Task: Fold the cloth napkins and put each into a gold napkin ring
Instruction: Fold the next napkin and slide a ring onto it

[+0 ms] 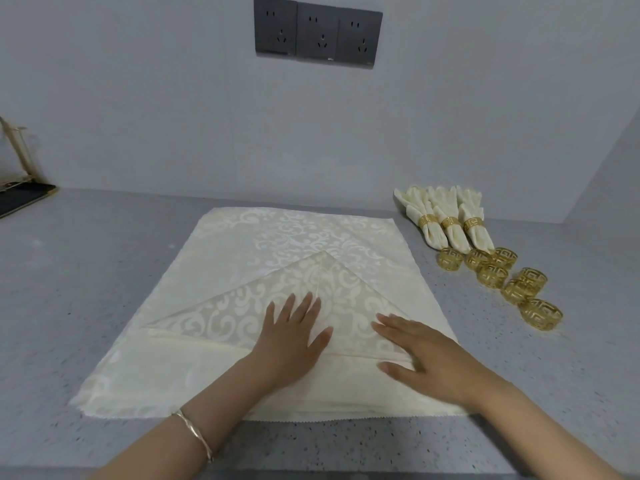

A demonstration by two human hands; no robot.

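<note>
Our left grip [292, 336] and right grip [426, 358] are both flat with fingers straight. They hold nothing, just pressing the napkin [277, 244] on the counter [104, 271], probably to crease those folded corners. Far right, three finished napkins [446, 216] fill gold rings; the loose rings [512, 278] nearby are empty.

no text, number or brand could be read anywhere. the dark socket panel [318, 31] on the wall, at the upper middle of the frame, bore tiny pale marks along its lower edge, toward the right, too small to make out.
</note>
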